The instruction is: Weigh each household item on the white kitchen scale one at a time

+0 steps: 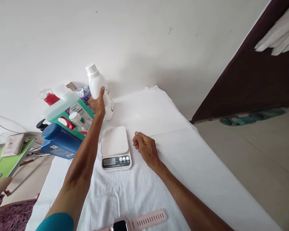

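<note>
white-clothed table [146, 109] — scale [115, 144], watch [121, 225]

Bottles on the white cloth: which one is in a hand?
The tall white bottle with the white cap: the left hand grips its side. The blue bottle, green jug and small clear bottle are outside that grip.

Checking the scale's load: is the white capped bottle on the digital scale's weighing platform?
No, the left hand grips the white capped bottle beyond the far edge of the digital scale.
</note>
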`<state>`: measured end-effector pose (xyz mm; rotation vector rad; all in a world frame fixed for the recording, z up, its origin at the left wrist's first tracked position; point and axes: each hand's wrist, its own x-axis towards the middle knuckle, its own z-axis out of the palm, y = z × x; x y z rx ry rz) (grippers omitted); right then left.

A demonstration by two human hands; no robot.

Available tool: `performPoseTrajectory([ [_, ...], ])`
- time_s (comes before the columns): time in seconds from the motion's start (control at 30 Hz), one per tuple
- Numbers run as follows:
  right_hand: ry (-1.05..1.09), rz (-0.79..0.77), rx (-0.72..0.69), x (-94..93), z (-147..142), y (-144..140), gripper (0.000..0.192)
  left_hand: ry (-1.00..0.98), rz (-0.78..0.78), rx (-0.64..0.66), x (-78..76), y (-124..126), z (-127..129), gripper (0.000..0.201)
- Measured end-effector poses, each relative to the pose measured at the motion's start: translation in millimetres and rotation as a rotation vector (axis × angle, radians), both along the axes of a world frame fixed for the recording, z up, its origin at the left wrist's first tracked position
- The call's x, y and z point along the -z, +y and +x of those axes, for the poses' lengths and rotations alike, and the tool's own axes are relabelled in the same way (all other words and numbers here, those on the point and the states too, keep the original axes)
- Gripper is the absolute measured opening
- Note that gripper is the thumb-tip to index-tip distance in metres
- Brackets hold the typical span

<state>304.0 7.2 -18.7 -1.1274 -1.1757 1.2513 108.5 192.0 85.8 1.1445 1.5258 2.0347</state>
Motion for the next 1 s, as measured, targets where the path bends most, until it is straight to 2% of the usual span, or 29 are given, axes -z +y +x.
performPoseTrajectory([
  [0.1, 0.003, -0.006, 0.004, -0.8, 0.1, -0.4, 0.071, -0.006, -0.014, -0.035, -4.7, -10.9, 1.0, 0.05],
  [0.23, 0.004, -0.011, 0.007, -1.5, 0.4, -1.2, 0.071, 0.035, -0.042, 0.024, -12.9, -29.0, 3.0, 0.055],
  [0.37, -0.009, -0.009, 0.002, -0.3, 0.5, -1.2, 0.072, 0.099, -0.019, 0.102, -31.0, -52.4, 9.8, 0.062],
  [0.53, -0.015, 0.003, 0.003, 0.2, 0.1, -0.7, 0.073, 0.148, 0.028, 0.165, -59.8, -96.7, 7.9, 0.067],
  [0.63, -0.019, 0.038, 0.01, -0.9, -0.3, -1.0, 0.073, 0.165, 0.05, 0.203, -67.5, -129.3, 1.8, 0.066],
  [0.73, -0.005, 0.074, 0.034, -0.6, -0.7, -0.9, 0.073, 0.12, 0.076, 0.21, -63.7, -159.2, -3.7, 0.068],
  [0.83, 0.038, 0.071, 0.078, 1.1, -0.9, 0.0, 0.072, 0.108, 0.064, 0.22, -52.4, -181.0, -8.6, 0.07],
  [1.0, 0.052, 0.056, 0.123, 2.7, -1.3, 1.0, 0.074, 0.103, 0.037, 0.183, -36.5, -196.8, -14.1, 0.07],
])
